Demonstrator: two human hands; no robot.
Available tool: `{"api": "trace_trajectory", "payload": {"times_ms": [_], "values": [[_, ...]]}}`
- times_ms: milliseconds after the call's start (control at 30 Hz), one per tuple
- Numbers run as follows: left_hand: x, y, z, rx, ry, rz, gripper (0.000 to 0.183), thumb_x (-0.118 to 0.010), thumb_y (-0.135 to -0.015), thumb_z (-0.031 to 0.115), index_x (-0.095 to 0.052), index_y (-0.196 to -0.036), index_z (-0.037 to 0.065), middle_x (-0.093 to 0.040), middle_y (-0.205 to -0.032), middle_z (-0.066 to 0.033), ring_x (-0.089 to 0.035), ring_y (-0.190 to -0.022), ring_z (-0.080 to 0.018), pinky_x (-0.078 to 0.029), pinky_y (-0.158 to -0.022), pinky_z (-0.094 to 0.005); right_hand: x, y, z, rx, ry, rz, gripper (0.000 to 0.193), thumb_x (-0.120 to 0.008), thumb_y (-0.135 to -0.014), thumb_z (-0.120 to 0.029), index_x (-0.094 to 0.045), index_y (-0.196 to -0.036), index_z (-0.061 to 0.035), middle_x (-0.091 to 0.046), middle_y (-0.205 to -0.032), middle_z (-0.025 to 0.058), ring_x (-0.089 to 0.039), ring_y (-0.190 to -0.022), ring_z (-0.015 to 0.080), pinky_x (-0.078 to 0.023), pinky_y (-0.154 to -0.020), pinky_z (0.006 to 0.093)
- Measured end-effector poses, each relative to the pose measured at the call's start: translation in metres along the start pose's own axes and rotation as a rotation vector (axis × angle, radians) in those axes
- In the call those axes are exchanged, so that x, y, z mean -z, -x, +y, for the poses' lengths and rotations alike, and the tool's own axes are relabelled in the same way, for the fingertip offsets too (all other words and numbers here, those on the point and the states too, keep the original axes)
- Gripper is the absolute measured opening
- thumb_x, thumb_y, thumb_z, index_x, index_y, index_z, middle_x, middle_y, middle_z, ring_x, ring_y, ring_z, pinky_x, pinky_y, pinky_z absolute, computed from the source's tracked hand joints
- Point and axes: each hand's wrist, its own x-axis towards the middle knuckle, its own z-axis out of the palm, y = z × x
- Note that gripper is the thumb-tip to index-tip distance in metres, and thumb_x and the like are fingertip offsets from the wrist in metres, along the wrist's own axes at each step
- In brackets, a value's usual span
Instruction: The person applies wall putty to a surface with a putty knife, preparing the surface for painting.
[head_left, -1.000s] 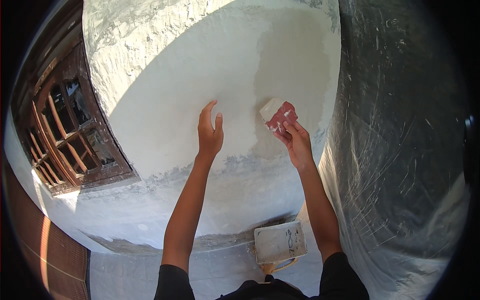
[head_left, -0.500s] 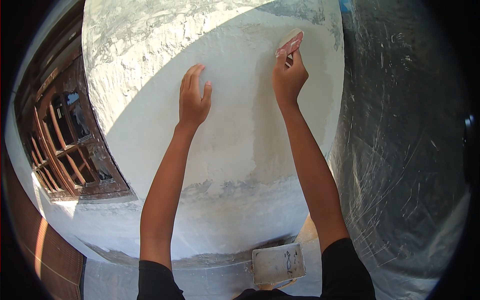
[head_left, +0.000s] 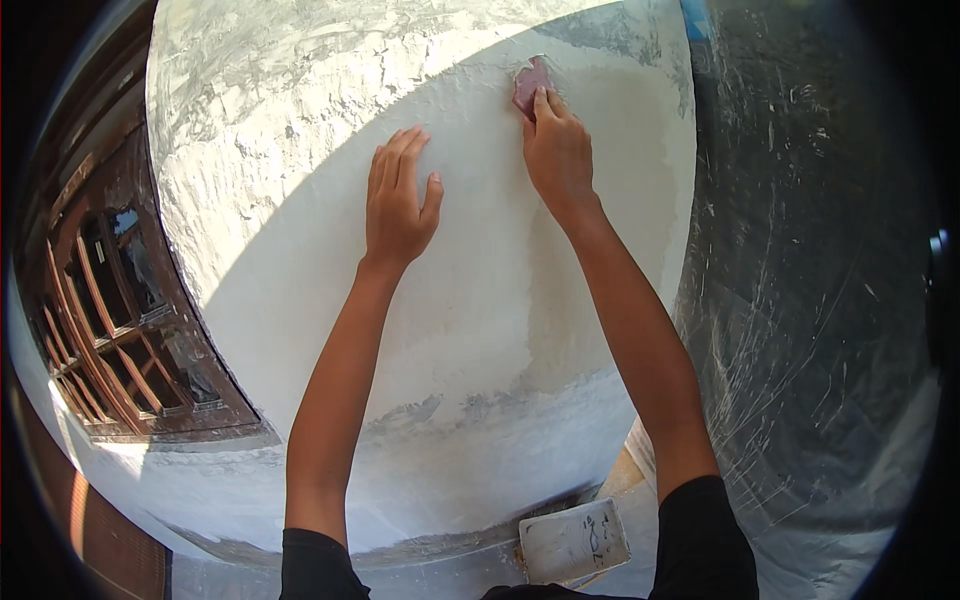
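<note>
A pinkish flat putty scraper (head_left: 532, 88) lies against the upper part of the plastered wall (head_left: 450, 270). My right hand (head_left: 558, 150) grips its lower end, with the thumb and fingers closed round it. Pale paste shows along the scraper's edge. To the left, my left hand (head_left: 402, 195) is open, its fingers stretched upward and the thumb apart. It holds nothing and is at the wall's smooth shaded surface; whether the palm touches, I cannot tell. A damp-looking, darker patch of plaster runs down the wall below and right of my right hand.
Rough sunlit plaster covers the wall's upper left. A brown wooden window (head_left: 130, 310) with glass panes is at the left. Dark plastic sheeting (head_left: 810, 300) hangs along the right. Low down, a pale rectangular tub (head_left: 575, 542) stands near the wall's foot.
My right hand has moved left with the scraper, whose blade is now laid flatter to the wall. My left hand remains open, a little farther right in view. The view has shifted slightly.
</note>
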Motion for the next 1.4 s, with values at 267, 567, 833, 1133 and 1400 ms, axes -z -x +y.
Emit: {"api": "trace_trajectory", "payload": {"times_ms": [267,567,833,1133,1400], "values": [[-0.002,0.003,-0.001,-0.015,-0.005,0.025,0.043,-0.052,-0.088,0.011,-0.049,-0.130,0.004,-0.052,-0.134,-0.0118,-0.044,-0.131,-0.0301,-0.028,-0.113,-0.0480,0.000,-0.013,-0.002,0.063,0.221,-0.212,0.038,-0.061,-0.085,-0.009,-0.058,-0.119,0.0075,-0.063,-0.113,0.0227,-0.065,-0.095,0.0360,-0.054,-0.083,0.0402],[-0.003,0.005,0.001,-0.028,-0.054,0.012,0.043,-0.053,-0.087,0.013,-0.050,-0.130,0.006,-0.052,-0.135,-0.0108,-0.044,-0.131,-0.0283,-0.027,-0.113,-0.0482,0.015,-0.009,-0.015,0.134,0.285,-0.374,0.019,-0.056,-0.083,-0.005,-0.063,-0.096,0.0063,-0.067,-0.085,0.0220,-0.067,-0.081,0.0372,-0.056,-0.072,0.0421],[-0.005,0.004,0.005,-0.035,-0.153,-0.002,0.042,-0.055,-0.086,0.015,-0.051,-0.127,0.004,-0.052,-0.132,-0.0120,-0.045,-0.130,-0.0283,-0.028,-0.113,-0.0474,0.050,0.017,-0.015,0.333,0.181,-0.435,0.015,-0.059,-0.080,-0.002,-0.066,-0.092,0.0022,-0.069,-0.090,0.0136,-0.066,-0.078,0.0252,-0.055,-0.069,0.0368],[-0.021,-0.020,0.008,-0.072,-0.127,0.020,0.044,-0.053,-0.087,0.013,-0.049,-0.130,0.004,-0.049,-0.135,-0.0128,-0.042,-0.131,-0.0305,-0.028,-0.113,-0.0477,0.059,-0.001,0.036,0.136,-0.268,-0.118,0.024,-0.064,-0.086,-0.013,-0.067,-0.108,-0.0037,-0.069,-0.091,0.0127,-0.064,-0.077,0.0273,-0.050,-0.073,0.0361],[-0.030,-0.021,0.010,-0.076,-0.237,0.024,0.043,-0.053,-0.088,0.015,-0.050,-0.130,0.006,-0.049,-0.137,-0.0094,-0.042,-0.133,-0.0264,-0.029,-0.114,-0.0455,0.034,-0.055,0.091,-0.313,-0.607,0.021,0.038,-0.062,-0.090,-0.013,-0.058,-0.126,-0.0019,-0.069,-0.106,0.0137,-0.066,-0.094,0.0187,-0.052,-0.081,0.0296]]}}
